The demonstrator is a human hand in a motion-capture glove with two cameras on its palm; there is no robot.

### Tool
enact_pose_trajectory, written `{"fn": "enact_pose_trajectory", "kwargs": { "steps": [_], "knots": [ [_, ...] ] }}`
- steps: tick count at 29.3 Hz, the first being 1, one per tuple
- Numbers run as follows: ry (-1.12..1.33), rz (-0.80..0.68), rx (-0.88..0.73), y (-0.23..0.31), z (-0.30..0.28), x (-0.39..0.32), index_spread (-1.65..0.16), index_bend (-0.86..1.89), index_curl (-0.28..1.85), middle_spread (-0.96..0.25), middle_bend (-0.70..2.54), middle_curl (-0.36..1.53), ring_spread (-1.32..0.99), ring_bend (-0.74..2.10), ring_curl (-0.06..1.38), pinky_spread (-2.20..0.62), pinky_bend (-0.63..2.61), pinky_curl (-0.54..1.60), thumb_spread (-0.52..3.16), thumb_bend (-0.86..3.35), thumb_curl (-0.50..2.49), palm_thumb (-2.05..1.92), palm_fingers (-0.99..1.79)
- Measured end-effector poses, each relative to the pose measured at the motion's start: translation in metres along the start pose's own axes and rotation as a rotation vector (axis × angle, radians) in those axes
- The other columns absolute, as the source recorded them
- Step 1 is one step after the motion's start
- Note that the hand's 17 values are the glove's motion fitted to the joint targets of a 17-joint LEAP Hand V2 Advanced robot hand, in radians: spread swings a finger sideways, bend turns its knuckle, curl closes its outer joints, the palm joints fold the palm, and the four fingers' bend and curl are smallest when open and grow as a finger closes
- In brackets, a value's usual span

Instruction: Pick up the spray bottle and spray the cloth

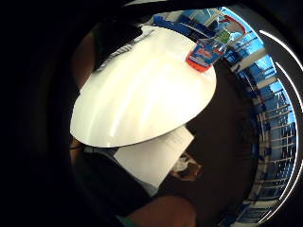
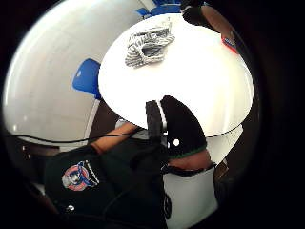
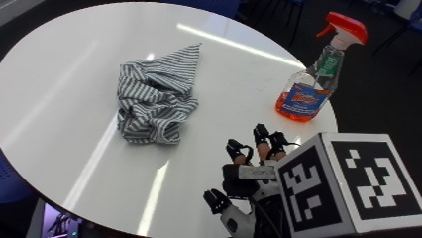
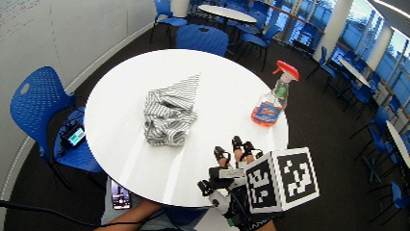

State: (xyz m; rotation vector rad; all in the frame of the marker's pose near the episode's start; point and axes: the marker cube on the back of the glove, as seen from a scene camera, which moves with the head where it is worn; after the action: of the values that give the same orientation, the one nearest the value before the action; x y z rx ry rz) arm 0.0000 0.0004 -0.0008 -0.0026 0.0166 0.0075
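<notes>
Item: spray bottle, orange liquid, red trigger head, upright near the edge of the round white table. Item: striped cloth, crumpled, mid-table, well apart from the bottle. Item: my gloved right hand, over the near rim, fingers extended and relaxed, holding nothing, short of the bottle. Risks, as I judge them: the bottle is tall, so a sideways knock on approach could tip it off the edge; a grip low on the body would leave the trigger out of reach; a nozzle turned away from the cloth would wet the table instead.
</notes>
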Motion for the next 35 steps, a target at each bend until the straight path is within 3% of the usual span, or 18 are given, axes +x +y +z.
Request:
{"fn": "enact_pose_trajectory", "kwargs": {
  "steps": [9, 21, 35],
  "knots": [
    [-0.003, -0.009, 0.024, -0.004, -0.001, 0.000, -0.35, 0.37, 0.21, 0.03, 0.18, 0.12, 0.05, 0.18, 0.10, 0.22, 0.35, 0.17, 0.88, 0.26, 0.14, 0.45, 0.40],
    [0.004, -0.042, 0.153, -0.023, 0.002, 0.005, -0.39, 0.30, 0.27, 0.03, 0.18, 0.18, 0.04, 0.23, 0.15, 0.25, 0.35, 0.23, 1.12, 0.23, 0.21, 0.51, 0.50],
    [-0.085, 0.169, 0.474, -0.110, 0.002, 0.047, -0.39, 0.16, 0.28, 0.00, 0.19, 0.24, -0.02, 0.44, 0.27, 0.24, 0.26, 0.26, 1.18, 0.18, 0.27, 0.61, 0.68]
  ]
}}
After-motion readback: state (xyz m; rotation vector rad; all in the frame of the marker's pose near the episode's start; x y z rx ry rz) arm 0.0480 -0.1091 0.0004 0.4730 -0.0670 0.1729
